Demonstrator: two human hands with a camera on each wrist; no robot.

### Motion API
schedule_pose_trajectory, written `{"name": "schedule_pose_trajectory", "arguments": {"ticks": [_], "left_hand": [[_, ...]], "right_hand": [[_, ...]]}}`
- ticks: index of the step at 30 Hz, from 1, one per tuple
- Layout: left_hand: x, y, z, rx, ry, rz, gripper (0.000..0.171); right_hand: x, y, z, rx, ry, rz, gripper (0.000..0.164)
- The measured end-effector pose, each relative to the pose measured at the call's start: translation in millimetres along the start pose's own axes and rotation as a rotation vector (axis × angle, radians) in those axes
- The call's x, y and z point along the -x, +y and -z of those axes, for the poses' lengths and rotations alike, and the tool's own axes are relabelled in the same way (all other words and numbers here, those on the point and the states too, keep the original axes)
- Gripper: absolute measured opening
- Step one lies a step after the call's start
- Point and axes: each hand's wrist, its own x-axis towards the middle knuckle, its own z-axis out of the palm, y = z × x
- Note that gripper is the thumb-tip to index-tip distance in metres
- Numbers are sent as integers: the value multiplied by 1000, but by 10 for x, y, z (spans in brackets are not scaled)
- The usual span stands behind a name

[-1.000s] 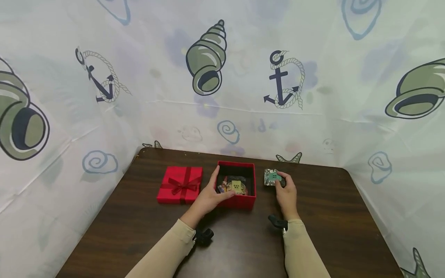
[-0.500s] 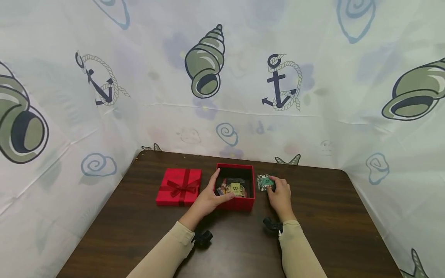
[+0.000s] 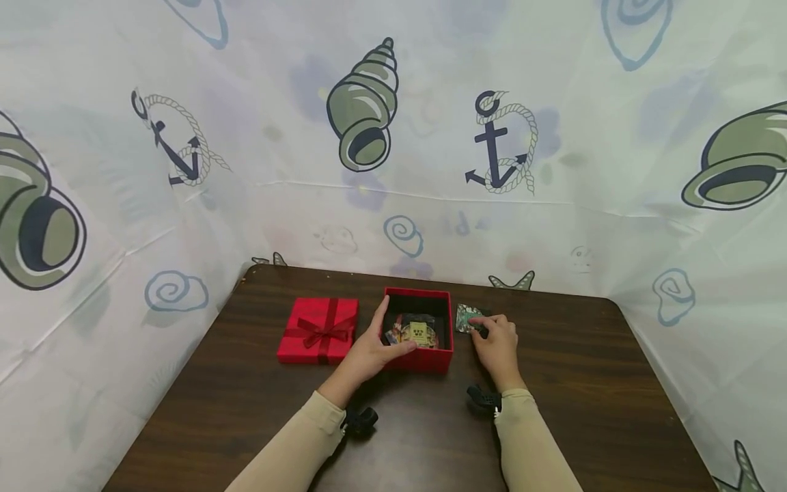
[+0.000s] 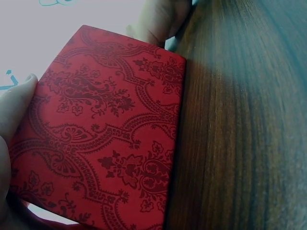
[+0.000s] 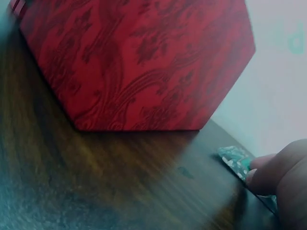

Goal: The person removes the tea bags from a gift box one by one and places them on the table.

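Left hand [image 3: 369, 352]: fingers spread, laid against red box [image 3: 425, 362] | yellow-labelled packet [image 3: 419, 333] contained inside | right hand [image 3: 498, 345]: green packet [image 3: 464, 316] pinched by thumb and fingers, just right of box

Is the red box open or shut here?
Open: the head view shows a yellow-labelled packet inside the red box and its lid lying apart on the table.

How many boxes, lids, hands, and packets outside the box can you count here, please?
Boxes: 1, red box
Lids: 1, red lid
Hands: 2, left hand and right hand
Packets outside the box: 1, green packet
Total: 5
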Motion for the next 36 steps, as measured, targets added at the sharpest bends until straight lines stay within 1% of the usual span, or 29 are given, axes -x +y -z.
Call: {"name": "schedule_pose_trajectory", "arguments": {"ticks": [3,6,10,12,16,21,23,25,28,31,33,36], "left_hand": [[-3,24,6,-2,-1,-3,116],[-2,55,5,-1,0,0,117],[-5,60,10,-5,6,1,117],[-8,53,15,-10,6,1,117],[-10,48,20,-18,8,2,116],[-10,59,20,-30,10,-2,116],[-18,50,20,-16,5,-3,117],[-28,39,19,-6,3,-6,117],[-39,28,15,2,1,-6,116],[-31,15,16,-1,1,-3,115],[-20,8,17,1,1,2,115],[-4,0,13,4,2,4,116]], "right_hand": [[-14,-16,12,22,-22,11,25],[-31,-32,30,8,-37,4,28],[-46,-38,40,-7,-44,5,29],[-50,-25,28,-23,-36,7,29],[-56,18,5,-91,-12,14,26],[-68,42,-9,-101,6,20,21],[-67,44,-9,-118,22,13,19],[-60,40,1,-165,50,3,17],[-41,32,18,-256,116,-14,14],[-7,8,37,-343,158,-54,14],[17,-26,51,-401,155,-97,17],[38,-108,84,-481,117,-153,22]]}}
